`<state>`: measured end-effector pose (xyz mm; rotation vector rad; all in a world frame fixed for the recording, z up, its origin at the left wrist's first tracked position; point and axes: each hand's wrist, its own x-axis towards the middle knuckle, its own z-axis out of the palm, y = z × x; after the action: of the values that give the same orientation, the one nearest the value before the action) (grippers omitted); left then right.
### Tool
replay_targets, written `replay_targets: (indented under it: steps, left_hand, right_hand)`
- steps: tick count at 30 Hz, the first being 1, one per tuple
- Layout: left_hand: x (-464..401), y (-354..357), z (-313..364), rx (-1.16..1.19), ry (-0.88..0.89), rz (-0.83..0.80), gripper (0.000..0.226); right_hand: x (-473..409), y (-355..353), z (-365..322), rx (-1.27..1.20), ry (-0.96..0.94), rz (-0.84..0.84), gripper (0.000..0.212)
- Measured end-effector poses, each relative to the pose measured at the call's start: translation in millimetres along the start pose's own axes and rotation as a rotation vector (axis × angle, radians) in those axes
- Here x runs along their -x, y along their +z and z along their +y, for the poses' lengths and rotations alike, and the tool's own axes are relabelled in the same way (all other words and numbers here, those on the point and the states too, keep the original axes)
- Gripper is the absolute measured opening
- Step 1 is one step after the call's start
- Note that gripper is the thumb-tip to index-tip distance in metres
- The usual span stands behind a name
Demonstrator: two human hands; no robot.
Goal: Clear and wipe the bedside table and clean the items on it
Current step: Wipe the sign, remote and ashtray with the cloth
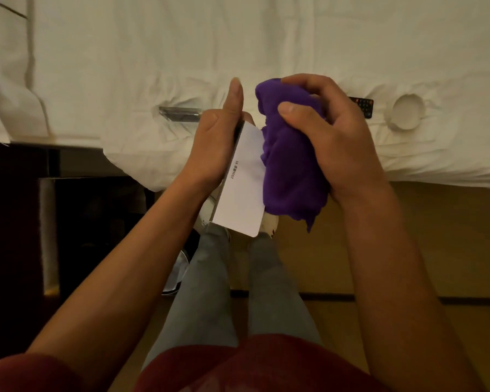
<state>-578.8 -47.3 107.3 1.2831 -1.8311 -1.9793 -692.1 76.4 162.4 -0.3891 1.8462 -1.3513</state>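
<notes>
My left hand point(219, 137) grips a flat white box point(242, 188) with small printed text, held upright on its edge over my legs. My right hand point(331, 142) holds a bunched purple cloth point(289, 165) pressed against the box's right face. On the white bed point(153, 66) lie a shiny flat item point(180, 113) on the left, a black remote control point(364, 104) partly hidden behind my right hand, and a white round item point(407, 112) on the right, each sunk into the duvet.
The dark bedside table point(20, 207) stands at the left, in shadow. A bin with a white liner point(178, 273) sits on the floor by my left leg. Tan carpet point(436, 250) stretches to the right below the bed's edge.
</notes>
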Motion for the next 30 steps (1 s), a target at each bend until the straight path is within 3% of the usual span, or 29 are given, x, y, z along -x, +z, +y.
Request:
replay_targets:
  steps: [12, 19, 25, 30]
  left_hand:
    - [-0.2, 1.7, 10.5, 0.0, 0.028, 0.011, 0.067]
    - [2.4, 10.7, 3.6, 0.141, 0.005, 0.084, 0.065]
    - [-12.2, 0.4, 3.0, 0.102, -0.027, 0.182, 0.072]
    - [-36.0, -14.4, -3.3, 0.071, -0.065, 0.38, 0.065]
  right_hand:
    - [15.8, 11.3, -3.7, 0.206, -0.103, 0.049, 0.05]
    - [25.5, 26.3, 0.0, 0.491, -0.212, 0.062, 0.036]
    - [48.3, 32.0, 2.1, 0.429, -0.172, -0.06, 0.033]
    - [63.4, 33.4, 11.3, 0.458, -0.116, -0.186, 0.031]
